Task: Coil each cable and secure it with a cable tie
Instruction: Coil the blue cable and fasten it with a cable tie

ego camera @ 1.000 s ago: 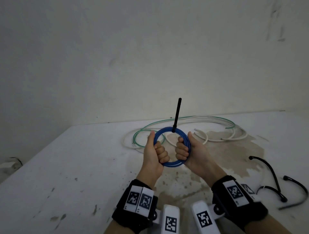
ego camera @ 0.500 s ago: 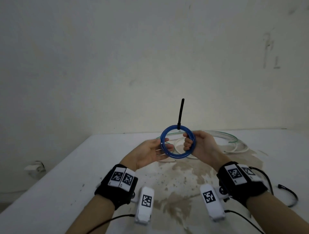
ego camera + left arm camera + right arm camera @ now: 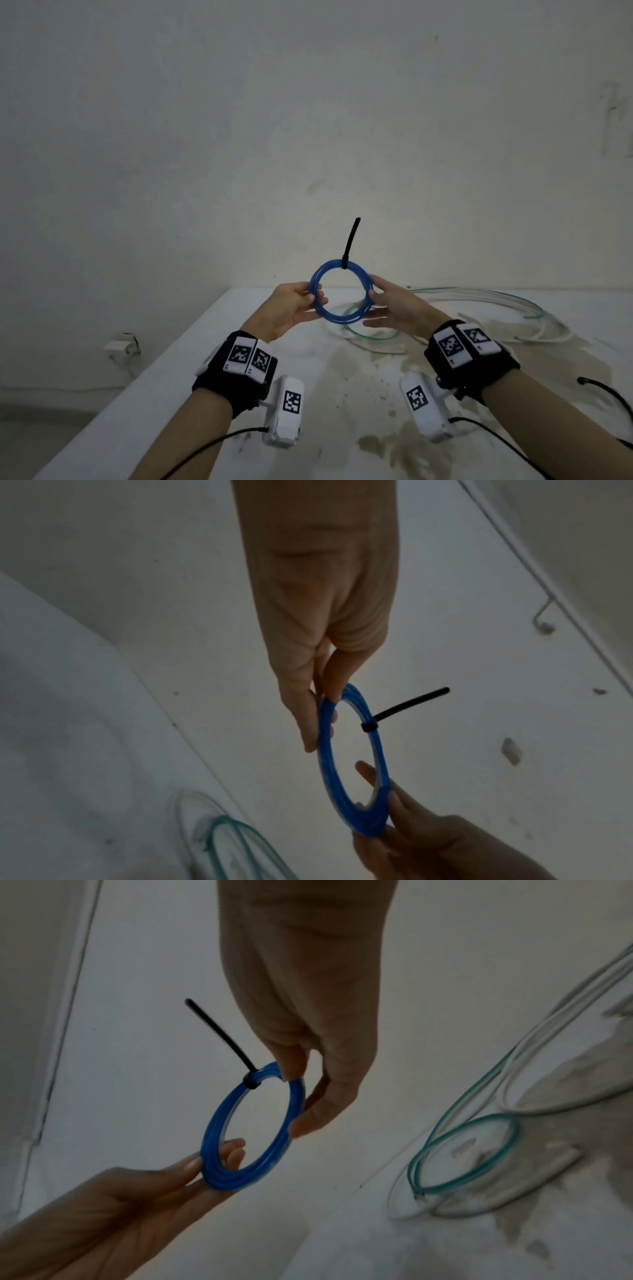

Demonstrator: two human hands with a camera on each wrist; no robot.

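Note:
A blue cable coil (image 3: 323,275) is held upright in the air above the white table (image 3: 212,359). A black cable tie (image 3: 351,240) is cinched round its top, with the tail sticking up. My left hand (image 3: 317,298) pinches the coil's left side between thumb and fingers. My right hand (image 3: 371,298) pinches the right side. In the left wrist view the left hand (image 3: 325,699) nips the coil (image 3: 368,829) near the tie (image 3: 407,704). In the right wrist view the right hand (image 3: 291,1077) holds the coil (image 3: 232,1180) just beside the tie (image 3: 222,1031).
Loose green and white cables (image 3: 479,298) sprawl on the table behind the hands, with a green loop (image 3: 479,1175) under the right hand. A brown stain (image 3: 404,442) marks the table's middle. A black curved strip (image 3: 603,390) lies at the far right. A bare wall stands behind.
Both hands have raised the coil off the table. They have gone from fist grips through the ring to fingertip pinches on its sides. The view has tilted up.

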